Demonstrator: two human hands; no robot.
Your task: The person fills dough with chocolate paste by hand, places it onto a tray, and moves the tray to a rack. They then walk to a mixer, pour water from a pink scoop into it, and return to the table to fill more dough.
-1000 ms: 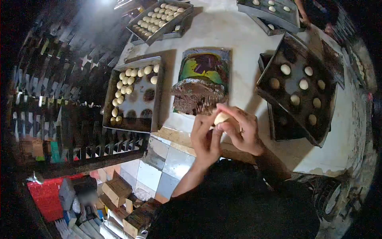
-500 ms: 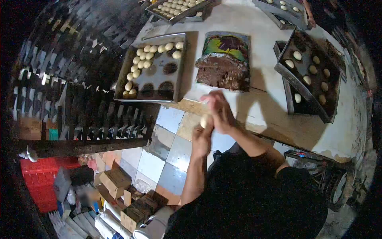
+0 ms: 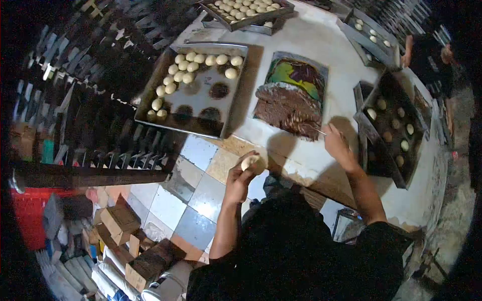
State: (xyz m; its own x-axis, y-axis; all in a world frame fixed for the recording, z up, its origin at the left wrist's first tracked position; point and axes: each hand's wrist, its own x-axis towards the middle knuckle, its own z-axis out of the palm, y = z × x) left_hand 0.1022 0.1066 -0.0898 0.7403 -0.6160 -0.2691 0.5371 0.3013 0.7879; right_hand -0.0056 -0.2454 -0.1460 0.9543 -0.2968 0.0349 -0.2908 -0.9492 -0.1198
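Observation:
In my left hand [image 3: 236,184] is a pale piece of dough [image 3: 251,163], cupped in curled fingers above the floor near the table edge. My right hand [image 3: 339,148] grips a thin metal utensil [image 3: 321,132] whose far end reaches the brown filling [image 3: 288,111]; its exact kind cannot be made out. The filling is a thick, rough mass on a colourful plastic wrapper [image 3: 296,75]. Left of it, a metal tray [image 3: 228,108] carries several round dough balls [image 3: 188,78], with dark round marks on its bare part.
Stacked trays with dough balls stand on the right [image 3: 396,170], and more trays lie at the far side [image 3: 246,22]. Another person [image 3: 427,57] is at the upper right. A dark rack [image 3: 120,150], cardboard boxes [image 3: 120,223] and a red crate [image 3: 30,215] are on the left.
My hands have moved apart: the right has gone right to the filling, while the left stays low with the dough. The view has shifted slightly.

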